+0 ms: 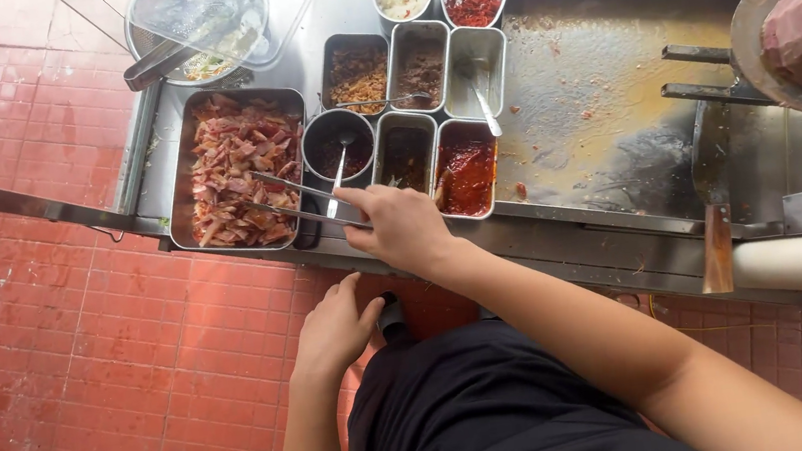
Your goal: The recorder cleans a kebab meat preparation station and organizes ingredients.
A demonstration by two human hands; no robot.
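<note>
Steel tongs (302, 198) sit pinched in the right hand (399, 226), tips spread over the tray of sliced meat (236, 169), beside the round sauce pot (338, 144). Closing the tips squarely on one clump would lift cleanly. Below the tray, the left hand (334, 329) hangs loosely curled, holding nothing.

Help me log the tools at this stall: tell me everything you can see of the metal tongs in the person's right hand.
The metal tongs are slim, shiny steel, with two long thin arms. The right hand grips them at the joined end, by the counter's front edge. The arms spread slightly apart and reach leftward, with their tips over the sliced meat in the rectangular steel tray. The tongs stand open; whether they touch or hold meat cannot be told. They pass in front of the round pot of dark sauce.
</note>
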